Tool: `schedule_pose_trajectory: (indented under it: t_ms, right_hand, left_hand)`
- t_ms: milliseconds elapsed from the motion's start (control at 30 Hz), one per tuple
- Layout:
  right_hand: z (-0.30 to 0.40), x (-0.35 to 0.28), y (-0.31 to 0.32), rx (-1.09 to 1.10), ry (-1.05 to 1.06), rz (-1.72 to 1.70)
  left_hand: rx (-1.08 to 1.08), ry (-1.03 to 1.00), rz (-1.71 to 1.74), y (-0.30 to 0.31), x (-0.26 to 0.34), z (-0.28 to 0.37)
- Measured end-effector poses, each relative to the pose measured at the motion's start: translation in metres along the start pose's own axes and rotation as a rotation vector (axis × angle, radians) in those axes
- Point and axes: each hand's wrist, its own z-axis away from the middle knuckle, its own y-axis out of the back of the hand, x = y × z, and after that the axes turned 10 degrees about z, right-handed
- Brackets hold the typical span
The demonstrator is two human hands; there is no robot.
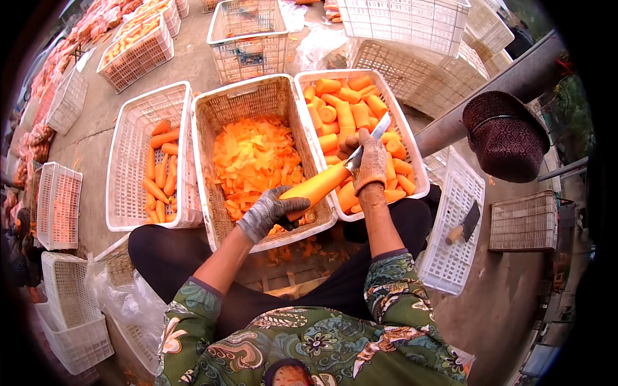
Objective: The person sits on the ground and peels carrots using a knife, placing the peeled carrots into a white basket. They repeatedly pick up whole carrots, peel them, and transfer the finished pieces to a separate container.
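Note:
My left hand (273, 212), in a grey knit glove, grips the lower end of a large carrot (316, 189). In a tan, soiled glove, my right hand (369, 161) is closed round a metal-bladed peeler or knife (356, 158), whose blade points up and away at the carrot's upper end. Below the carrot, orange peelings (251, 159) are heaped in the middle plastic crate (199, 159). Thick carrot pieces (345, 113) fill much of the right crate (421, 166). The left crate (116, 159) holds several slimmer carrots (155, 188). The handle is hidden in my right hand.
A cleaver (466, 224) with a wooden handle lies on an upturned white crate (446, 260) at the right. A dark patterned cap (504, 135) hangs by a metal pole (492, 91). More crates (248, 53) and plastic sheeting (316, 46) stand or lie beyond.

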Motion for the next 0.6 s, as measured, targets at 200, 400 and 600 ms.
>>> schedule_pose_trajectory:
  t_ms: [200,400,600]
  right_hand:
    - [0.003,0.006,0.007,-0.418,-0.019,0.397]
    - [-0.035,0.048,0.007,-0.540,0.391,0.947]
    - [-0.057,0.051,0.022,-0.418,0.672,1.283]
  left_hand:
    - [0.197,-0.227,-0.021,0.013,0.046,-0.072]
    - [0.243,-0.412,-0.792,0.004,0.071,-0.121]
    - [0.289,-0.572,-1.060,-0.014,0.083,-0.138]
